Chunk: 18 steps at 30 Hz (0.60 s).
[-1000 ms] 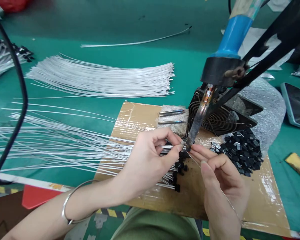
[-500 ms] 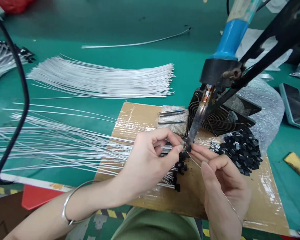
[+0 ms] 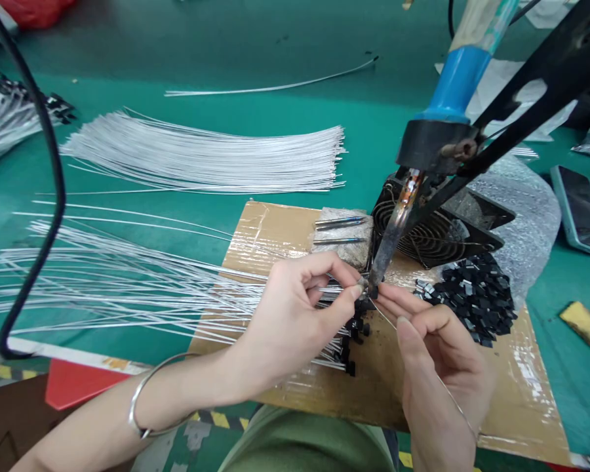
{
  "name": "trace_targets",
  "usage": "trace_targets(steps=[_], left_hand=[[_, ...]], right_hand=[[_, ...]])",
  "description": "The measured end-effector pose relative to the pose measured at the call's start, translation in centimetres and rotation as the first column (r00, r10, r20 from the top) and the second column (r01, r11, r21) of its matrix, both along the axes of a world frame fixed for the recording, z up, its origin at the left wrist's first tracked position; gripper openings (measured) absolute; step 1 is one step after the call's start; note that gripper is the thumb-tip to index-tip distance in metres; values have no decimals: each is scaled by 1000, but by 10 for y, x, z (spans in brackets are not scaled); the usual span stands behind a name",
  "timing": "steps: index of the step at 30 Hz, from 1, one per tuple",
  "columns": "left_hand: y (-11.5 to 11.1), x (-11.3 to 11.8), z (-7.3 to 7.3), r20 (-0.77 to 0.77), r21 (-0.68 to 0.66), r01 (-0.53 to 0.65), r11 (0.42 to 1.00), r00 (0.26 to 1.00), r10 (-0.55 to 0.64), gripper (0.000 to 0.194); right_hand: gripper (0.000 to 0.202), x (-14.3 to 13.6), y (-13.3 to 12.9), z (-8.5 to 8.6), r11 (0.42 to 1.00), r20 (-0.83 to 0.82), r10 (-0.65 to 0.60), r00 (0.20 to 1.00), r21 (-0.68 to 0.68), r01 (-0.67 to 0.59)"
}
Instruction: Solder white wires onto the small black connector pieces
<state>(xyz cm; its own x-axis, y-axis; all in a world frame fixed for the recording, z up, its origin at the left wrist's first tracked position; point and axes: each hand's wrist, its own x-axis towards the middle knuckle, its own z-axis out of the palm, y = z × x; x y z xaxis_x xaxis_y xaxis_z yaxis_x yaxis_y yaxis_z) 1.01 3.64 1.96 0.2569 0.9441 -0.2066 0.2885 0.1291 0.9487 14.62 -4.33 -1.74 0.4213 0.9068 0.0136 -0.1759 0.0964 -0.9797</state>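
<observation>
My left hand (image 3: 299,314) pinches the end of a white wire at the tip of the soldering iron (image 3: 396,229), which hangs clamped in a black holder. Thumb and index finger of my right hand (image 3: 440,360) close on a thin solder wire (image 3: 384,314) that runs up to the iron's tip. The other right fingertips reach a small black connector (image 3: 372,292) under the tip. The joint itself is mostly hidden by fingers and iron. White wires with black connectors (image 3: 347,357) lie beneath my left hand on the cardboard (image 3: 511,393).
A pile of small black connectors (image 3: 476,298) lies right, near a black fan (image 3: 423,223). Spare iron tips (image 3: 341,223) rest left of the fan. A bundle of white wires (image 3: 206,154) lies behind. A phone (image 3: 580,203) and yellow sponge (image 3: 585,328) are far right.
The whole view has shifted slightly. Both hands keep their grips at the iron's tip, with no other clear movement.
</observation>
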Motion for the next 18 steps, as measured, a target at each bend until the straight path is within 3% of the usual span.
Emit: trace_targets(steps=[18], left_hand=[[-1,1,-2,9,-18,2,1000,1000,-1,12]], right_hand=[[22,-3,0,0,999,63,-37,997,-8,38]])
